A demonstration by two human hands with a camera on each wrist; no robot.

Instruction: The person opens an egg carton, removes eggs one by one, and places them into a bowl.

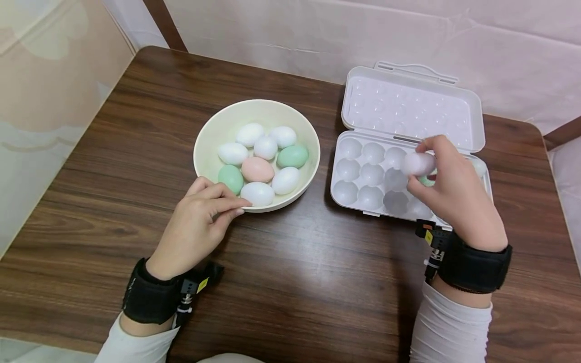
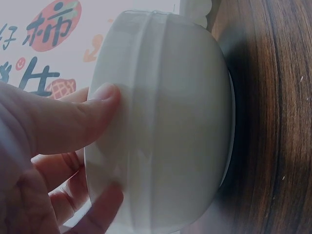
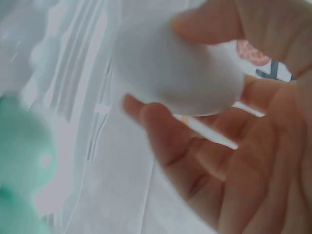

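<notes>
We see the right hand [image 1: 456, 194] pinching a white egg [image 1: 418, 164] between thumb and fingertips, held just above the open carton [image 1: 363, 174], over its middle cups. A green egg [image 1: 426, 180] sits in a cup right under that hand, mostly hidden. The left hand [image 1: 197, 227] rests on the table [image 1: 290, 282] with its fingers lightly curved against the near rim of the bowl [image 1: 209, 136], the thumb pressed to the bowl's outer wall. In the bowl we count 9 eggs: 6 white, 2 green, 1 pink [image 1: 257, 169].
</notes>
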